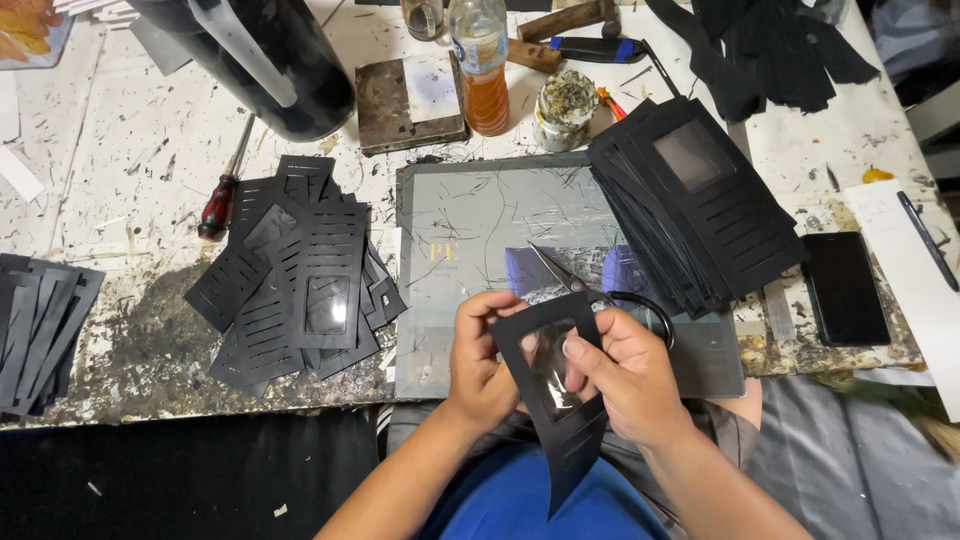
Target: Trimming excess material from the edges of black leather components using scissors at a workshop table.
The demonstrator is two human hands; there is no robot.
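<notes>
Over spattered workbench (120, 140), left hand (480, 360) and right hand (625, 375) pinch black card (560, 400).

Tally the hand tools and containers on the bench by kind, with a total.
Scissors: 1, by the right hand
Screwdriver: 1
Hammer: 1
Knife: 1
Pen: 1
Bottle: 1
Jar: 1
Total: 7
The left hand helps hold a black card, not counted.

The scissors (600, 295) lie mostly hidden behind both hands; the black bucket (262, 55) and bottle (482, 60) run off the top edge.
</notes>
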